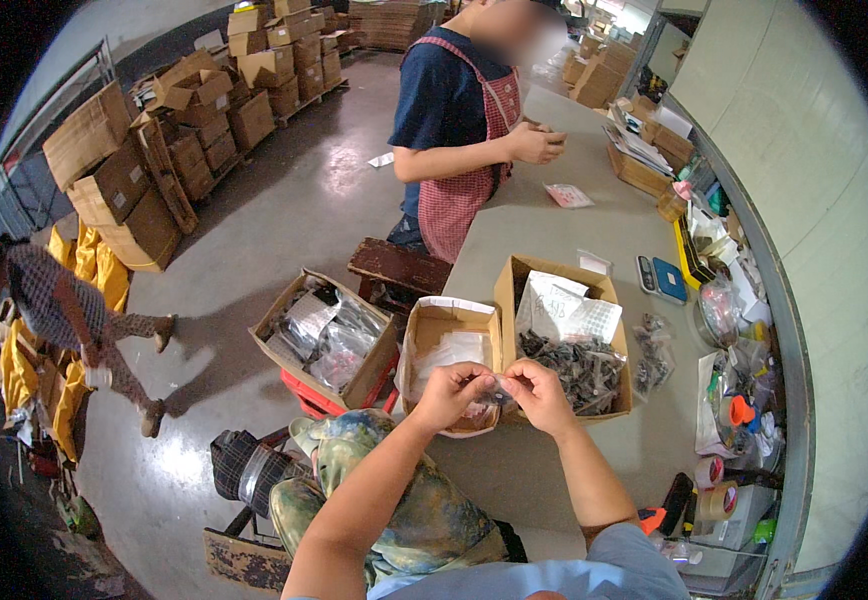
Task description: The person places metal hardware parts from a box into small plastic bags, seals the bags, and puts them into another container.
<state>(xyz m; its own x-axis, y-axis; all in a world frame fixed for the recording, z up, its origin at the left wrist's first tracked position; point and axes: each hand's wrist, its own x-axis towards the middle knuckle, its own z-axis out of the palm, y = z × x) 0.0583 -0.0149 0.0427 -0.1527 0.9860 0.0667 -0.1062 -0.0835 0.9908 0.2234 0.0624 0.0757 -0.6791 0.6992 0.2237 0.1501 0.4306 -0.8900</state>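
My left hand and my right hand meet at the front of two open cardboard boxes. Thumbs and fingertips of both are closed on a small clear plastic bag, pinched at its top edge. Something dark shows through the bag, too small to make out. Beneath my right hand stands a cardboard box with many small dark parts and white paper sheets in it. Below my left hand is a narrower cardboard box with clear plastic bags inside.
A third box of bagged items stands left, beside a wooden stool. A blue scale, loose bagged parts and tape rolls lie right. Across the table a person in a checked apron works; another walks at far left.
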